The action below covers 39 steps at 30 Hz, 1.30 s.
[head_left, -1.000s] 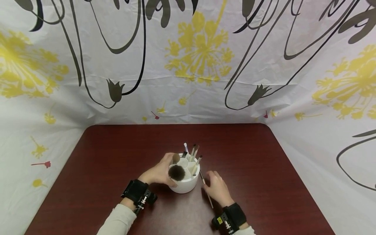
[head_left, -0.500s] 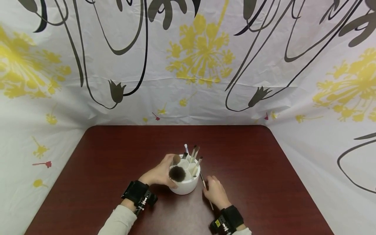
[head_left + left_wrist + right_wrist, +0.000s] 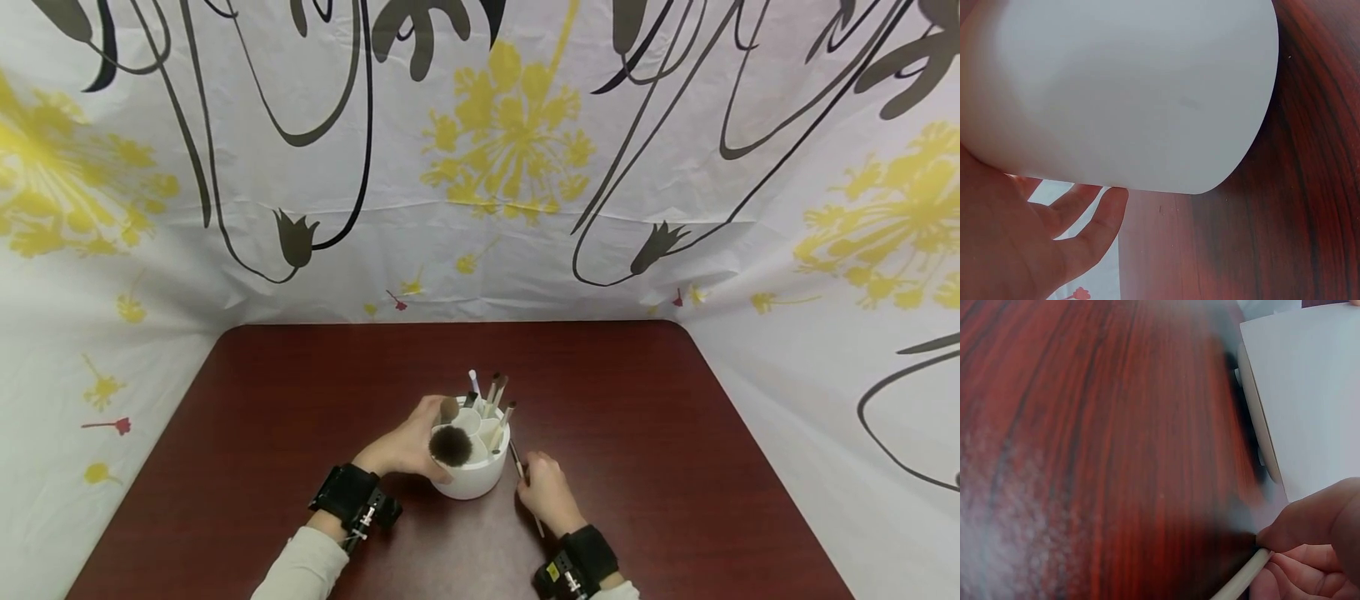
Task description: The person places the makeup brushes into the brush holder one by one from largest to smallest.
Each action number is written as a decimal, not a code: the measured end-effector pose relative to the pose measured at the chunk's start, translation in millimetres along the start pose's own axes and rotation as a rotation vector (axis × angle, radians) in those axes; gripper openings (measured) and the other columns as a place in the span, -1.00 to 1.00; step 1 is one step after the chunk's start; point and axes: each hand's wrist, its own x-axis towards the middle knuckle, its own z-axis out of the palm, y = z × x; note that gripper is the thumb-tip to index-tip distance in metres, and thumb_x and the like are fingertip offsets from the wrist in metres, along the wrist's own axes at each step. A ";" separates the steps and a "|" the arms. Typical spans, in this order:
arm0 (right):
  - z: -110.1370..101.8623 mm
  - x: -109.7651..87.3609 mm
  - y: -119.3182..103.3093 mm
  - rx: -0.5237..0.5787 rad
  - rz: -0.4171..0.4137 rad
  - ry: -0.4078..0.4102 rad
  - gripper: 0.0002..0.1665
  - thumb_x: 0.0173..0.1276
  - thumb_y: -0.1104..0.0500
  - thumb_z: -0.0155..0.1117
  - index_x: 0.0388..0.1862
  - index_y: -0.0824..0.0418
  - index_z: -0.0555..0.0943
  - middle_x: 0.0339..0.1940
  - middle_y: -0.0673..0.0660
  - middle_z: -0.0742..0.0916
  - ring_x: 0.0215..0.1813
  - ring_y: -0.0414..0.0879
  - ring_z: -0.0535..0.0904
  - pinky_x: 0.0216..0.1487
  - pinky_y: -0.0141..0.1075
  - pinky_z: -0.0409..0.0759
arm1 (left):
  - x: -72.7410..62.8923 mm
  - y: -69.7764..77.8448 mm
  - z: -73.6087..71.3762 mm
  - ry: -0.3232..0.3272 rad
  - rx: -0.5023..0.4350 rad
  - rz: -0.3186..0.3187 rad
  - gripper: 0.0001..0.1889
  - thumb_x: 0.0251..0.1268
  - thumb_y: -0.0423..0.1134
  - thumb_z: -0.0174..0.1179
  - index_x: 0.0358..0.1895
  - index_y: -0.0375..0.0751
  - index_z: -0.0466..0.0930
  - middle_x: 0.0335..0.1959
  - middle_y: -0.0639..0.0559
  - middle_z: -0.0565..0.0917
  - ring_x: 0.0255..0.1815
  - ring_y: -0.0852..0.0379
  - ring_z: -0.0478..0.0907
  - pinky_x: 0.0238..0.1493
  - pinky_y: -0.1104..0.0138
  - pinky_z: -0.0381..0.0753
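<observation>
A round white brush holder (image 3: pixel 472 482) with divided compartments stands upright on the table. My left hand (image 3: pixel 408 442) grips its left side, thumb at the front; in the left wrist view its smooth wall (image 3: pixel 1135 94) fills much of the picture, with fingers (image 3: pixel 1107 219) against it. Between thumb and fingers, my right hand (image 3: pixel 550 497) pinches the pale handle of a slim makeup brush (image 3: pixel 539 526), just right of the holder. That handle (image 3: pixel 1242 576) shows at the bottom of the right wrist view. The brush's dark end points toward the holder.
In the holder stand a large fluffy makeup brush (image 3: pixel 451 447), a smaller rounded brush (image 3: pixel 448 408) and several thin brushes (image 3: pixel 495 396). The dark red wooden table (image 3: pixel 337 367) has rounded far corners. A white patterned cloth (image 3: pixel 480 250) hangs behind it and along the sides.
My right hand has drawn back slightly toward me, and its fingers have curled in more on the brush handle. The left hand and the holder stay in place.
</observation>
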 end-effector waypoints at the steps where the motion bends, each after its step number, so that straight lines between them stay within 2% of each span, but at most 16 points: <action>1: 0.1 -0.2 0.1 0.001 -0.005 0.006 -0.81 -0.13 0.43 0.27 -0.44 0.34 0.54 -0.57 0.05 0.52 -0.52 -0.16 0.43 -0.54 -0.35 0.42 | -0.5 0.2 0.0 -0.002 -0.006 -0.001 0.10 -0.59 -0.15 0.50 0.25 -0.34 0.13 0.20 -0.17 0.16 0.18 -0.04 0.22 0.09 0.10 0.31; 6: -3.7 -0.7 -1.0 0.038 -0.012 0.049 -0.80 -0.15 0.46 0.22 -0.43 0.35 0.55 -0.57 0.05 0.52 -0.49 -0.15 0.46 -0.53 -0.36 0.43 | -2.4 1.6 0.1 -0.004 -0.024 0.007 0.07 -0.60 -0.15 0.51 0.22 -0.34 0.16 0.19 -0.18 0.16 0.17 -0.06 0.23 0.09 0.08 0.30; 14: -27.5 5.5 -10.6 0.088 -0.012 0.115 -0.73 -0.06 0.45 0.21 -0.29 0.35 0.54 -0.45 0.10 0.58 -0.43 -0.12 0.53 -0.50 -0.36 0.47 | -2.1 1.9 -0.4 0.005 -0.016 0.004 0.08 -0.62 -0.15 0.50 0.23 -0.35 0.16 0.19 -0.19 0.17 0.18 -0.06 0.21 0.08 0.07 0.30; 20: -46.3 9.4 -19.0 0.133 -0.067 0.149 -0.69 -0.04 0.48 0.21 -0.23 0.38 0.51 -0.46 0.11 0.56 -0.49 -0.15 0.49 -0.55 -0.42 0.42 | -1.5 2.0 -0.8 0.005 -0.009 0.007 0.08 -0.63 -0.16 0.50 0.23 -0.34 0.17 0.19 -0.19 0.17 0.19 -0.07 0.19 0.09 0.07 0.29; 27: -62.6 10.5 -29.0 0.176 -0.111 0.173 -0.67 0.00 0.47 0.21 -0.18 0.36 0.50 -0.42 0.09 0.58 -0.48 -0.19 0.48 -0.54 -0.44 0.42 | -1.8 2.6 -1.9 -0.003 -0.017 0.001 0.09 -0.61 -0.16 0.51 0.25 -0.34 0.15 0.20 -0.17 0.16 0.20 -0.07 0.18 0.08 0.07 0.29; 39: -78.1 15.2 -40.1 0.186 -0.188 0.274 -0.69 -0.04 0.49 0.24 -0.26 0.35 0.47 -0.47 0.06 0.55 -0.50 -0.18 0.48 -0.53 -0.44 0.45 | -0.7 -0.1 0.2 0.008 0.010 0.010 0.09 -0.62 -0.14 0.50 0.24 -0.34 0.16 0.20 -0.17 0.17 0.20 -0.05 0.17 0.09 0.09 0.29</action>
